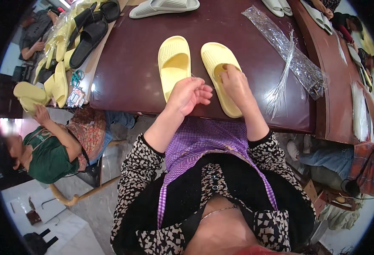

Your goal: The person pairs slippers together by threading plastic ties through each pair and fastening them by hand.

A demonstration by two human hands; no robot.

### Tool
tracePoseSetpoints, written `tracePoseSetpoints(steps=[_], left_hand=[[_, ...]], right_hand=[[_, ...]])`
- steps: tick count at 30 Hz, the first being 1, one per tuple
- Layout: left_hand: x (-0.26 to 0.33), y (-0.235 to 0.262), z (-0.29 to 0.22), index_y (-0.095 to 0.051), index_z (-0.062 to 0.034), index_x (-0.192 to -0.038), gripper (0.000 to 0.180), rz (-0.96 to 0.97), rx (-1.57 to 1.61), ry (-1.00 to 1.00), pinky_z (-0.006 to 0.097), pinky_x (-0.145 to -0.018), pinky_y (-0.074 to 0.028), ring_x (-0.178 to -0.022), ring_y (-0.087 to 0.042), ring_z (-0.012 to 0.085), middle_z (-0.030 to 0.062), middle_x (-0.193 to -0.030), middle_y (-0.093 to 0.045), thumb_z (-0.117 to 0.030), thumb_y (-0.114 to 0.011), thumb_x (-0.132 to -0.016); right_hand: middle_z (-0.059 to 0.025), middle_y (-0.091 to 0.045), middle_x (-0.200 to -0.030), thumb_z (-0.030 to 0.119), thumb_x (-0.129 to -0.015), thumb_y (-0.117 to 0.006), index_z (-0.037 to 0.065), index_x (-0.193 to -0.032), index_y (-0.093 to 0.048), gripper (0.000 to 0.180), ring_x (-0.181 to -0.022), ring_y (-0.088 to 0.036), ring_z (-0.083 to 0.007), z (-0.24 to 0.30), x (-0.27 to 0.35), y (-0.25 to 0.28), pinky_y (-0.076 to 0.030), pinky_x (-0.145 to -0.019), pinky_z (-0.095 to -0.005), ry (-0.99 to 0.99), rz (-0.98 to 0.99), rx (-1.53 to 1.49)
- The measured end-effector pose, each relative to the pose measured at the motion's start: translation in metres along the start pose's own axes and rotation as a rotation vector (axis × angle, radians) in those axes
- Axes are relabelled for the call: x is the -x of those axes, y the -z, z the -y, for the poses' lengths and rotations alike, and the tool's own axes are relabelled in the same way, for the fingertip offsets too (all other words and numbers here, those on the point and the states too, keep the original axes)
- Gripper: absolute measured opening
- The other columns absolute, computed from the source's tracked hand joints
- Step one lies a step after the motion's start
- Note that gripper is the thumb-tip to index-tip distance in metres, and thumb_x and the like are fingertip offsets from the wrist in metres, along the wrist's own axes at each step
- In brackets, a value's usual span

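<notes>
Two yellow slippers lie side by side on the dark red table in front of me, toes pointing away. My left hand (191,94) is over the heel end of the left slipper (174,53), its fingers curled and the thumb near the index finger. Anything in that pinch is too small to make out. My right hand (236,85) is above the right slipper (219,53), with its fingertips drawn together at the opening under the strap. Those fingertips hide whatever they hold.
A bundle of thin clear ties (282,80) lies right, beside a crumpled clear plastic bag (287,51). A grey slipper (163,6) is at the far edge. Yellow and black slippers (89,42) pile up left, where a co-worker (53,148) holds a yellow pair.
</notes>
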State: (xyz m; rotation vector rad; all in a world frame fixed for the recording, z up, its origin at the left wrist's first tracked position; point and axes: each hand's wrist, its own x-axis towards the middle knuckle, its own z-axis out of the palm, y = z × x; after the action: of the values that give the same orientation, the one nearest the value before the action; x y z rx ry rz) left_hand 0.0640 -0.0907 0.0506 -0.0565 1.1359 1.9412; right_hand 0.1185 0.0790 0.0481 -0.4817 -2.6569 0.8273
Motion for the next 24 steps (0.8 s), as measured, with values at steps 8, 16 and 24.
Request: tracePoseSetpoints(steps=[8,16,24], left_hand=[[-0.027,-0.001,0.008,-0.049,0.0063,-0.092,0.013,-0.055,0.105,-0.075,0.037,-0.069,-0.057,-0.076,-0.064,0.0287,0.0215,-0.088,-0.061,-0.005,-0.044,-0.091],[-0.035,-0.003,0.006,-0.043,0.0076,-0.097,0.013,-0.049,0.083,-0.075,0.039,-0.066,-0.057,-0.074,-0.064,0.0304,0.0221,-0.087,-0.058,-0.004,-0.042,-0.091],[-0.036,-0.008,-0.004,-0.047,0.0051,-0.094,0.016,-0.087,0.019,0.023,0.035,-0.057,-0.056,-0.068,-0.064,0.0262,0.0197,-0.083,-0.061,-0.010,-0.041,-0.092]], right_hand=[[-0.0221,-0.063,-0.086,0.020,-0.085,-0.054,-0.001,-0.097,-0.061,0.025,-0.080,-0.062,-0.0373,-0.011,0.017,0.017,-0.048,-0.071,-0.0411,0.200,-0.103,-0.067],[-0.0182,-0.064,-0.073,0.023,-0.085,-0.056,-0.002,-0.089,-0.065,0.027,-0.069,-0.064,-0.0271,-0.033,-0.057,0.043,-0.048,-0.065,-0.0330,0.068,-0.140,-0.083],[-0.0143,-0.063,-0.066,0.029,-0.077,-0.064,-0.003,-0.084,-0.067,0.033,-0.058,-0.060,-0.0211,-0.065,-0.131,-0.008,-0.047,-0.057,-0.0319,0.025,0.164,0.007]])
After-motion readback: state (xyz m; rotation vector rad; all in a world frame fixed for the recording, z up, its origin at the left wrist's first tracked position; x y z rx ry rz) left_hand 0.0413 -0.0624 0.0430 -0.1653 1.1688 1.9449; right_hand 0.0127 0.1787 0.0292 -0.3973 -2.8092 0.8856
